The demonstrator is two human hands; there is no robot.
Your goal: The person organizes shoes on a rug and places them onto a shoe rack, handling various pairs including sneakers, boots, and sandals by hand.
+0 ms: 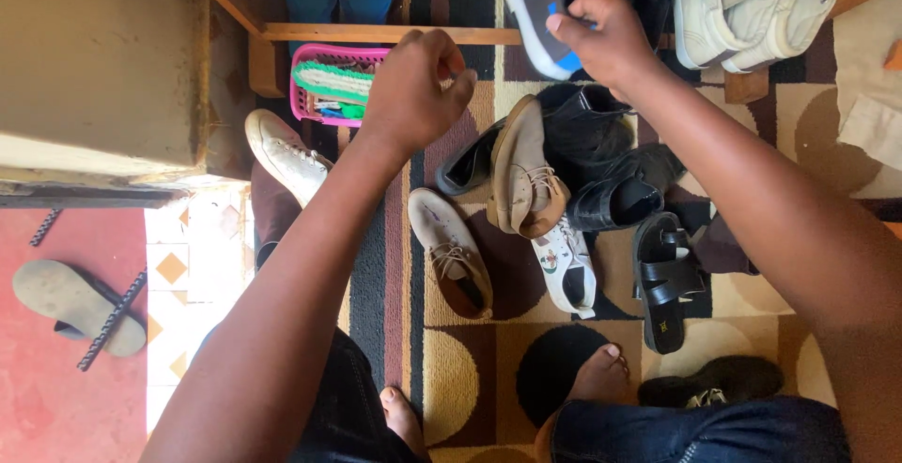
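Note:
My right hand (609, 42) grips a grey sneaker with a white sole and blue patch (537, 7), held up near the top of the view. My left hand (413, 87) hovers to its left with fingers curled shut, apparently holding nothing, above a pink basket (315, 53). On the patterned rug (451, 369) below lie two tan lace-up shoes (453, 252) (524, 167), a small white sneaker (568, 270), black leather shoes (615, 191) and a black sandal (665, 280).
White high-top sneakers (747, 7) rest on a wooden bench rail (395, 33) at the top right. A white sneaker (282, 153) lies at the left, and a worn flip-flop (75, 305) on the red floor. My bare feet (601, 378) stand on the rug.

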